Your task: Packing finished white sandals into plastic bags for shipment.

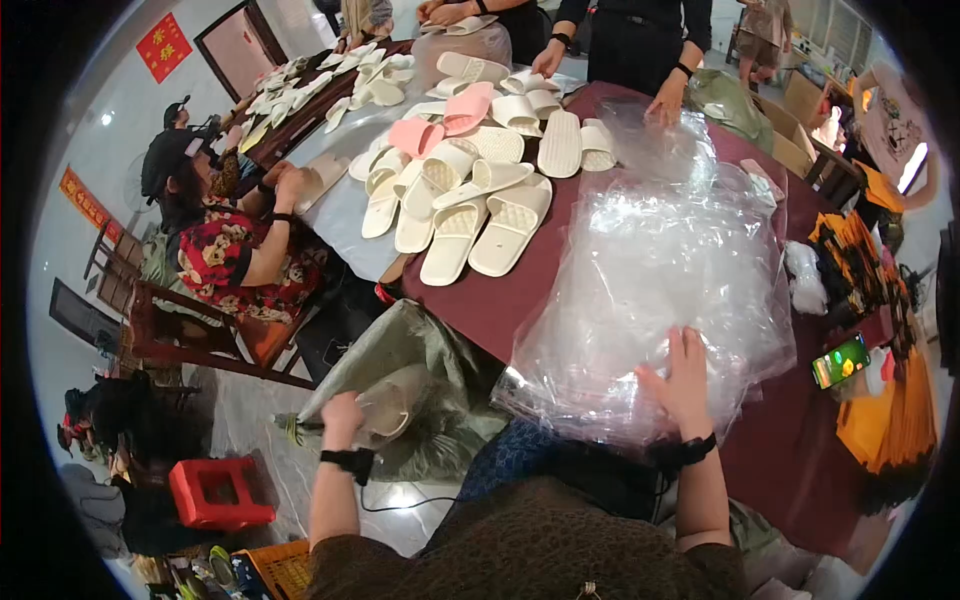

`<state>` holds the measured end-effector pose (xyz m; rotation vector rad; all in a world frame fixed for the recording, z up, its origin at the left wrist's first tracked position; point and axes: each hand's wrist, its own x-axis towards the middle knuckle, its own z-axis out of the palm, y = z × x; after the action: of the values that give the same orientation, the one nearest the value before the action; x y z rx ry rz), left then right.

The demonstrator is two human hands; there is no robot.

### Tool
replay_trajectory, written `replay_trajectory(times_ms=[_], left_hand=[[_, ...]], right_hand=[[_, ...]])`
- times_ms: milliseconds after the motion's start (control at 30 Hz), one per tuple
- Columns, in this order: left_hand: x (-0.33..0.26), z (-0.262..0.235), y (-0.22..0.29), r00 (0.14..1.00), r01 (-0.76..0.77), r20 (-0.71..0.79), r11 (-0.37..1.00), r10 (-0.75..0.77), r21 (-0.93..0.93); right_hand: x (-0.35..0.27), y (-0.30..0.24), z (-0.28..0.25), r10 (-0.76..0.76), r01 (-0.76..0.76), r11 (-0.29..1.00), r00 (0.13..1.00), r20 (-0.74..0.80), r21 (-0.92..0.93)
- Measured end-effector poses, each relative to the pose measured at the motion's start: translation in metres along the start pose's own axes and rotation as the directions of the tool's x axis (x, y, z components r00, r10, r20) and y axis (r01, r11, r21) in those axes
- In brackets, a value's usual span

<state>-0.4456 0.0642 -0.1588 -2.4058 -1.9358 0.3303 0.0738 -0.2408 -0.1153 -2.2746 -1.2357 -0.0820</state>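
Note:
At the left, over the mouth of a large green woven sack (455, 440), my left hand (343, 420) is closed at the edge of a clear plastic bag with pale slippers (395, 405) in it. The fingertips are partly hidden. My right hand (685, 385) lies flat, fingers apart, on the near side of a thick stack of clear plastic bags (660, 270). Beyond, a heap of cream slippers (510, 225) covers part of the dark red table (540, 295), with pink slippers (468, 108) on top.
Across the table a person in black (640, 45) rests a hand on the bags. Another person in a floral top (225, 245) sits at the left. A red stool (220, 493) stands on the floor. A lit phone (842, 361) and orange-yellow packs (885, 420) are at the right.

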Motion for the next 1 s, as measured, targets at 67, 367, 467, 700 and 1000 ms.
replay_trajectory(times_ms=[67,367,467,700,1000], left_hand=[[0.029,0.026,0.049,0.993,-0.008,0.118,0.991,-0.008,0.132],[0.053,0.139,0.168,0.666,-0.664,0.399,0.745,0.63,-0.067],[0.055,0.16,0.2,0.721,-0.633,0.294,0.769,0.628,-0.091],[0.052,0.127,0.19,0.427,0.259,0.745,0.72,0.513,-0.644],[0.066,-0.157,0.198,0.767,-0.102,0.119,0.303,0.63,-0.948]], right_hand=[[0.0,0.004,0.0,-0.019,0.019,1.0,1.0,0.006,-0.008],[0.004,-0.001,-0.002,-0.013,0.014,1.0,0.999,0.032,-0.023],[0.0,0.008,-0.003,0.016,-0.014,0.997,1.0,0.019,-0.077],[-0.001,0.006,-0.002,0.034,-0.031,0.997,0.999,0.039,-0.073],[-0.001,0.01,-0.004,0.029,-0.028,0.997,1.0,0.01,-0.07]])
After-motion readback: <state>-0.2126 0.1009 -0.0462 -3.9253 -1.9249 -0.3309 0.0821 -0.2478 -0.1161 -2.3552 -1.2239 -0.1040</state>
